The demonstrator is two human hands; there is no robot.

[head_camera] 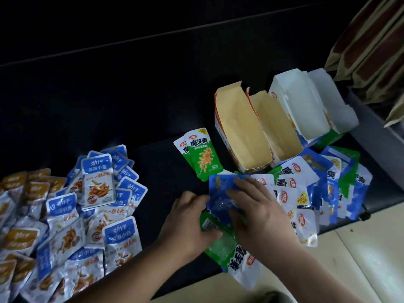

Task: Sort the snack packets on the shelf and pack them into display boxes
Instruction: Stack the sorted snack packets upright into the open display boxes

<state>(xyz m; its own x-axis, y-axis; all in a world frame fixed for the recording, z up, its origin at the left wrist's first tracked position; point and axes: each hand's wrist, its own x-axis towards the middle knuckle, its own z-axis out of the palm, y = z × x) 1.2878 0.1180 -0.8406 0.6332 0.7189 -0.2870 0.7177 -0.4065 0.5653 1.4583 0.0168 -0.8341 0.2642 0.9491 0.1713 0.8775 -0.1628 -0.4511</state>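
- The left hand (192, 217) grips a green packet (220, 241) at the front edge of the dark shelf (153, 106). Its fingers are curled close together near the barcode.
- The right hand (258, 213) rests on a blue packet (218, 189) just behind it, with the fingers straight and a little spread.
- Two upright green packets (203, 154) read "魔芋爽" with a yellow "20%" corner. They lie just beside the open display boxes (242, 127).
- At the left, the blue-white packets (98, 180) read "劲仔" and "小鱼".

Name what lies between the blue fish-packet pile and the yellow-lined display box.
Two overlapping green packets, near the display box; the dark shelf from them to the blue pile is bare. The head view shows it.
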